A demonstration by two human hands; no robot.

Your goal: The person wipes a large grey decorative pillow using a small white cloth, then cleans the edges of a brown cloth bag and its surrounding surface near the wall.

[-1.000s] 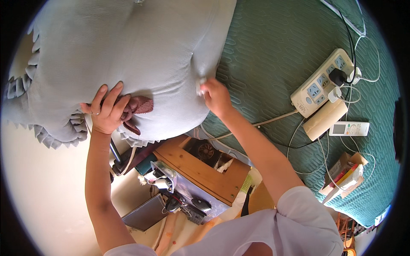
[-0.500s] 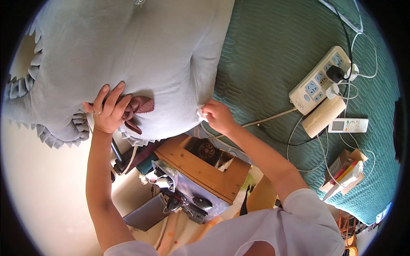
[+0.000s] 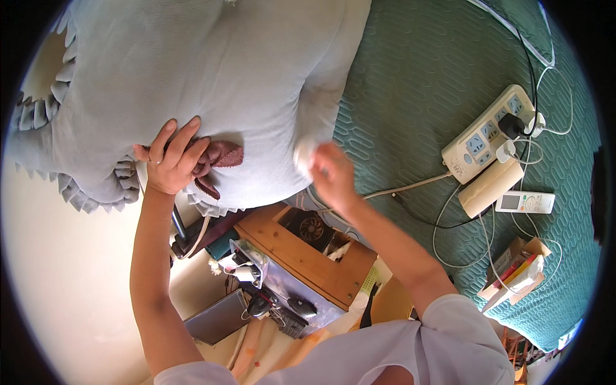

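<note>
A large grey plush headboard cover or cushion [image 3: 250,70] with ruffled edging fills the upper left. On its lower part sits a dark brown fabric bow [image 3: 221,156]. My left hand [image 3: 172,159] lies on the grey fabric with fingers apart, its fingertips and palm against the bow's left side. Near the cushion's right edge my right hand [image 3: 333,176] is closed, blurred by motion. It grips a crumpled white wad [image 3: 304,156], perhaps a tissue, against or just over the grey fabric; which one I cannot tell.
A green quilted bedspread [image 3: 404,77] covers the right side. On it lie a white power strip [image 3: 491,131] with plugs and cables, a beige roll [image 3: 491,186], a remote control [image 3: 525,202] and a small open box [image 3: 516,269]. Below stands a wooden desk [image 3: 308,250].
My right hand, with the white wad, has shifted slightly up along the cushion's edge and is now smeared by motion. My left hand stays by the bow. The whole view has shifted a little.
</note>
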